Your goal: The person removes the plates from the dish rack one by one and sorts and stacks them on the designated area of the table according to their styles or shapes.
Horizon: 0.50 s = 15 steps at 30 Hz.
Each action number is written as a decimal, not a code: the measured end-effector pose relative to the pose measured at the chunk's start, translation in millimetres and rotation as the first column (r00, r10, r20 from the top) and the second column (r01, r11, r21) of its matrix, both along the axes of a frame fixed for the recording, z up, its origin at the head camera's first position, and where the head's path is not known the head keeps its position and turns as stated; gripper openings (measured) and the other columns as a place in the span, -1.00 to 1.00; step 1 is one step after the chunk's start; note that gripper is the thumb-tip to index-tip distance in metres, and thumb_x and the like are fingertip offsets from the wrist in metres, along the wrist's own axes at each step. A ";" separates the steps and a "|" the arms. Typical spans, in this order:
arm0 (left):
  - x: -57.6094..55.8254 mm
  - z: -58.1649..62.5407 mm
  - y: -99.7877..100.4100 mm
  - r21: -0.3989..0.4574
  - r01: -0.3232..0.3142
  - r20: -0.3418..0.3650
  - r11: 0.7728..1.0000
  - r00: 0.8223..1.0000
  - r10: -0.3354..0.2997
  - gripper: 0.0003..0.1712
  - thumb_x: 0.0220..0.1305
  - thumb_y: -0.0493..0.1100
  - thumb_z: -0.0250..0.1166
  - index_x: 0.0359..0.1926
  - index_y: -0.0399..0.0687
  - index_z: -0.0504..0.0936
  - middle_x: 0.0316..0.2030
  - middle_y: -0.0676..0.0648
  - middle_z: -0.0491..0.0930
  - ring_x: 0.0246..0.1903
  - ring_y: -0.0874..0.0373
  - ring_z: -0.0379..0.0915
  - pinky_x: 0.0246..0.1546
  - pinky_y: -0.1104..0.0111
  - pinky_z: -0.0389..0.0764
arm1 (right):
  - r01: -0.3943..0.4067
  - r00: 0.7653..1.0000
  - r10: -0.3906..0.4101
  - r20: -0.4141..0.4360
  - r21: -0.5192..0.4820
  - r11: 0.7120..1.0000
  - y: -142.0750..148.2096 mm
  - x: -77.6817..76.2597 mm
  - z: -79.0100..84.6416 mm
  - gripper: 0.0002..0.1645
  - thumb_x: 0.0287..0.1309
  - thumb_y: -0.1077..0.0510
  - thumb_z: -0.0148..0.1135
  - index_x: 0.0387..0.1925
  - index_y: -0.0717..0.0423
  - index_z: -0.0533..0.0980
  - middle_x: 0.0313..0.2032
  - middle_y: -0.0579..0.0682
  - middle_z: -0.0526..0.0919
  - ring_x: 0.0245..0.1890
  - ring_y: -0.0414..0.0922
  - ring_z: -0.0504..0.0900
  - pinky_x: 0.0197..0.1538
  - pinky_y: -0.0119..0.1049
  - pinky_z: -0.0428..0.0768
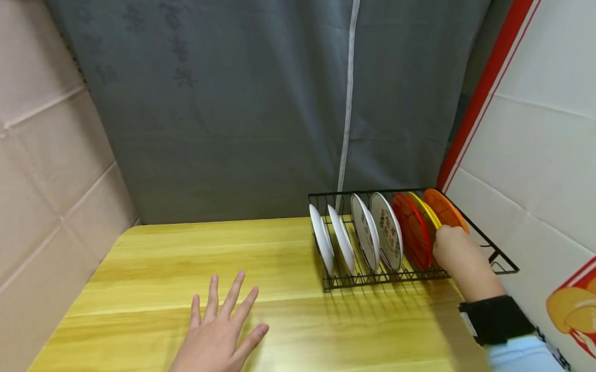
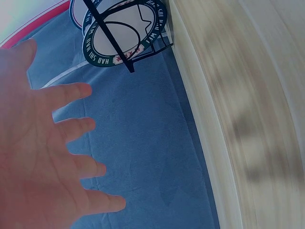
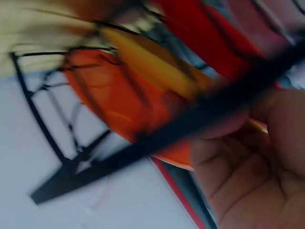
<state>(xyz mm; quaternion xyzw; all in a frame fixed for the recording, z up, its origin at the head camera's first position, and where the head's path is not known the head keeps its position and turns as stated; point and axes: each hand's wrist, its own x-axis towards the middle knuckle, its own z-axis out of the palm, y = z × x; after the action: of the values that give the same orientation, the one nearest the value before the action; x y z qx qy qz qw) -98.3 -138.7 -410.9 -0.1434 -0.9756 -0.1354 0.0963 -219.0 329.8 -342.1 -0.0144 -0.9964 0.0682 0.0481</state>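
My right hand (image 1: 455,257) is at the right part of a black wire dish rack (image 1: 368,279), pinching the near edge of a yellow plate (image 1: 425,209). In the right wrist view the picture is blurred, but curled fingers (image 3: 224,119) meet the yellow plate (image 3: 147,64) there. An orange plate (image 1: 445,206) stands to its right and a red plate (image 1: 412,231) to its left. My left hand (image 1: 216,336) is spread above the wooden table, fingers straight, holding nothing. Its bare palm (image 2: 38,143) shows in the left wrist view.
Patterned white plates (image 1: 386,230) and plain-looking white plates (image 1: 321,239) stand upright in the rack's left part. A grey curtain (image 1: 232,107) hangs behind the wooden table (image 1: 177,258). A white covered wall (image 1: 550,162) rises close on the right, a pale one (image 1: 42,171) on the left.
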 end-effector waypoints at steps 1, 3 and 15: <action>-0.1 0.1 0.1 0.001 0.000 -0.001 1.000 1.000 0.000 -0.23 0.52 0.48 0.03 0.56 0.29 0.43 0.71 0.02 0.03 0.65 -0.49 -0.13 0.41 -0.60 0.09 | 0.005 1.000 -0.005 -0.009 -0.009 1.000 1.8 -0.8 -4.1 -0.80 0.37 0.39 0.07 -0.38 0.51 0.45 -0.54 0.28 0.56 -0.56 0.06 0.59 -0.56 -0.07 0.59; -0.2 0.6 0.2 0.003 -0.001 0.002 1.000 1.000 0.001 -0.23 0.53 0.48 0.01 0.55 0.28 0.44 0.71 0.01 0.03 0.65 -0.49 -0.13 0.41 -0.60 0.08 | 0.013 0.999 -0.014 -0.041 -0.014 1.000 5.4 -1.9 -11.4 -0.80 0.35 0.40 0.10 -0.39 0.51 0.45 -0.54 0.30 0.56 -0.57 0.05 0.59 -0.57 -0.04 0.59; 1.1 5.7 -0.3 0.030 -0.011 0.081 0.999 0.997 0.008 -0.20 0.53 0.51 -0.03 0.57 0.28 0.41 0.72 0.00 -0.03 0.67 -0.48 -0.22 0.42 -0.63 -0.02 | 0.004 0.996 -0.006 -0.087 -0.020 1.000 6.7 -4.3 -15.4 -0.83 0.33 0.42 0.09 -0.37 0.53 0.45 -0.54 0.29 0.54 -0.58 0.07 0.55 -0.58 -0.06 0.56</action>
<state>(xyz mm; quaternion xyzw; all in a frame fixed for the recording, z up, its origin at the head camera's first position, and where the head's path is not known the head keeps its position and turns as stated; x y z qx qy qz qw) -97.2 -139.0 -405.2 -0.1317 -0.9772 -0.1556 0.0596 -223.3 336.6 -357.4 -0.0143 -0.9926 0.0785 0.0913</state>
